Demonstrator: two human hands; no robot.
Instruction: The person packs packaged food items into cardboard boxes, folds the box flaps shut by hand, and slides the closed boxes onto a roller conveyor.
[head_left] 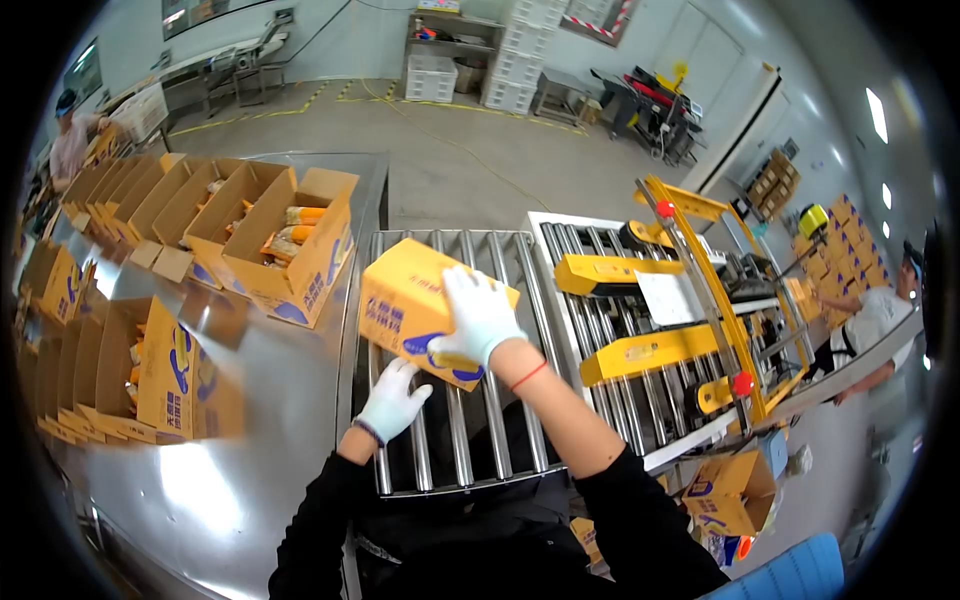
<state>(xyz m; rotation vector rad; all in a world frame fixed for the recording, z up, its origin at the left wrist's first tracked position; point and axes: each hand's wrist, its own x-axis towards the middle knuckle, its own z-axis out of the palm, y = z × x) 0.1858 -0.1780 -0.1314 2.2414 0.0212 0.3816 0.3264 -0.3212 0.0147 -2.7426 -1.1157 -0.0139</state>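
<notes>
A yellow printed carton (405,295) sits tilted over the roller conveyor (463,430) in front of me. Its top looks closed. My right hand (472,315), in a white glove, lies over the carton's right part with the thumb and fingers spread across it. My left hand (393,403), also gloved, is at the carton's lower left corner, fingers apart, near the rollers; whether it touches the carton is hard to tell. Open cartons (310,262) with orange-and-white packs (296,233) inside stand to the left.
A steel table (270,395) holds rows of open cartons on the left. To the right is a sealing machine with yellow arms (645,353). An open carton (730,490) lies lower right. One person (80,145) is far left, another (875,325) far right.
</notes>
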